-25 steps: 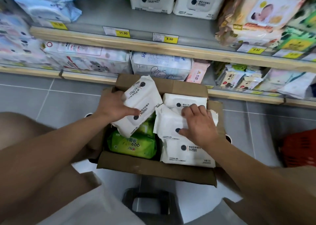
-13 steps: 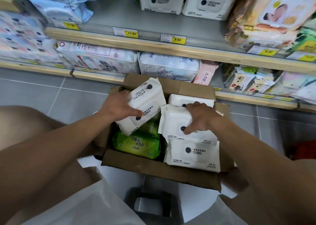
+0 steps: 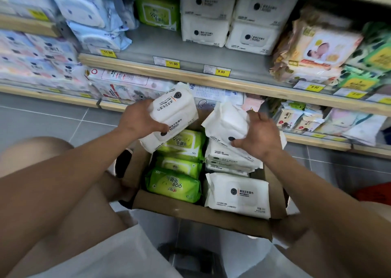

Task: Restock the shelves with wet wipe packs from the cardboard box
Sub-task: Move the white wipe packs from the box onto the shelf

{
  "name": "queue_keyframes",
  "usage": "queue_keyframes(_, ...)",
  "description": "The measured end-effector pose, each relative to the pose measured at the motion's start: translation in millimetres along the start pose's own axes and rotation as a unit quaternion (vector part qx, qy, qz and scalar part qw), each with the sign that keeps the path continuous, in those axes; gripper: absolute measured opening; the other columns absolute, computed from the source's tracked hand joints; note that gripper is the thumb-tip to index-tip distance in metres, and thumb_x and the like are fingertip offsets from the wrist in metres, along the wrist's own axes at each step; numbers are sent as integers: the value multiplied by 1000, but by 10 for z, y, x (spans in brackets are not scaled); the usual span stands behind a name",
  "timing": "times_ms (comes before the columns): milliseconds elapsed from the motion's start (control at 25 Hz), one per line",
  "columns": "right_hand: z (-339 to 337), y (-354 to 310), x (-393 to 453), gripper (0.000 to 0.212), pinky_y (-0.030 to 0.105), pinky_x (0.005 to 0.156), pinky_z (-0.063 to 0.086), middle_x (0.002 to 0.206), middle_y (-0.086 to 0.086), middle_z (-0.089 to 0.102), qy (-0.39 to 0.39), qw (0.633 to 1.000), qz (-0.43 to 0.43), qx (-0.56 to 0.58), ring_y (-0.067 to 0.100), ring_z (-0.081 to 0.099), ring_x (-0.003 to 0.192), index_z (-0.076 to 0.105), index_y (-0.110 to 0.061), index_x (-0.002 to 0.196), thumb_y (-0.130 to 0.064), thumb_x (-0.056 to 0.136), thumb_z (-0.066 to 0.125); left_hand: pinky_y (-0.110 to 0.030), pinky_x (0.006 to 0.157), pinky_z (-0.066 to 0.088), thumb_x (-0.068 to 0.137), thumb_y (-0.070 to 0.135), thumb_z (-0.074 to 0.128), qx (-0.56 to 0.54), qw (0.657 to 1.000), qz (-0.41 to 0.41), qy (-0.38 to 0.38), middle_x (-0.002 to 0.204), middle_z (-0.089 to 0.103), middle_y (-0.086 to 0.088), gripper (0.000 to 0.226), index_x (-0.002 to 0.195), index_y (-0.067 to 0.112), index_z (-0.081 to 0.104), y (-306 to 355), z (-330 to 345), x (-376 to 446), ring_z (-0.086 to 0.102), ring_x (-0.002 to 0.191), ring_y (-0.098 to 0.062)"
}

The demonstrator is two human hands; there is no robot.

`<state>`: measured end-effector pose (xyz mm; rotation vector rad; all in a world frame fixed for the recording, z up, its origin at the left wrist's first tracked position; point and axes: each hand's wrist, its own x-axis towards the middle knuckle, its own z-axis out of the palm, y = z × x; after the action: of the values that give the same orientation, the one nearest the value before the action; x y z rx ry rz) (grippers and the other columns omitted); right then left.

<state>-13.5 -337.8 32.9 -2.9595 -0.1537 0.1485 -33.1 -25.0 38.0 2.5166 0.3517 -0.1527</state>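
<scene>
An open cardboard box [image 3: 196, 216] sits on the floor in front of me, holding green wipe packs [image 3: 173, 185] on its left side and white wipe packs [image 3: 238, 193] on its right. My left hand [image 3: 137, 119] grips one white pack [image 3: 175, 115], held above the box's far left. My right hand [image 3: 257, 135] grips a second white pack [image 3: 226, 122] above the box's far right. Matching white packs [image 3: 224, 17] stand stacked at the back of the grey middle shelf [image 3: 190, 51].
Blue packs [image 3: 93, 15] and a green pack [image 3: 158, 11] flank the white stack on the left; baby-picture packs [image 3: 317, 51] lie on the right. The lower shelf [image 3: 306, 138] holds more goods. A red basket [image 3: 374, 193] sits at right on the grey tiles.
Both hands have lifted their white packs up out of the box toward the shelves. The view has tilted up, showing more of the middle shelf.
</scene>
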Motion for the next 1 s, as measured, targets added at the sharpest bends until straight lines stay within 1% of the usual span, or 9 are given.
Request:
queue_keyframes(80,-150,-55,110,96,44,102,38,130,12,46,48,999,13,-2,36,44,118,40,-16,136,-57,59,80,-29,73,41,48,46,88,6,1000,9,14,114,64,-5,80,116,19,56,66,-107,47,58,103,-26)
queue_keyframes(160,-331,-96,284,94,44,101,38,129,12,47,96,995,19,9,37,44,116,42,-15,133,-55,58,81,-30,75,42,45,51,86,8,1000,9,19,112,64,-4,82,115,20,56,140,-210,143,58,99,-25)
queue_keyframes(280,-593,-131,626,93,45,106,33,133,14,43,147,989,13,13,38,41,121,40,-14,134,-52,59,82,-29,71,40,48,46,88,3,1000,16,21,108,65,-1,72,109,22,58,273,-315,361,52,88,-18)
queue_keyframes(360,-727,-150,878,95,45,109,30,135,12,42,175,985,6,6,36,39,124,38,-15,137,-52,61,81,-28,71,40,47,45,88,0,999,27,22,108,66,1,73,110,24,60,370,-354,517,51,87,-16)
queue_keyframes(480,-869,-173,1273,97,45,109,29,133,9,45,211,977,-19,-3,34,40,123,37,-17,140,-52,60,80,-29,71,40,48,46,87,18,998,55,19,106,66,2,69,108,27,60,501,-387,798,52,86,-16)
queue_keyframes(680,-925,-203,1930,93,44,112,25,137,8,44,219,972,-75,-46,31,37,127,35,-17,142,-41,64,80,-27,70,40,50,40,88,20,996,81,16,98,63,8,70,113,30,59,730,-426,1225,53,85,-15)
queue_keyframes(760,-872,-184,2172,93,44,113,23,139,8,43,215,971,-78,-70,31,37,128,34,-17,143,-38,65,80,-27,70,40,49,38,89,16,996,87,12,98,64,9,70,112,30,60,772,-412,1345,54,87,-14)
queue_keyframes(880,-744,-94,2457,93,44,113,20,141,8,41,185,976,-70,-89,32,34,131,30,-17,144,-35,67,79,-25,71,40,47,36,90,11,994,113,-5,100,66,10,74,115,31,60,827,-349,1502,56,90,-13)
queue_keyframes(1000,-625,22,2655,91,44,113,20,139,9,43,174,977,-67,-104,33,36,130,33,-16,142,-32,66,79,-24,71,41,46,37,90,15,991,135,-23,101,66,12,77,117,35,60,880,-287,1600,56,93,-12)
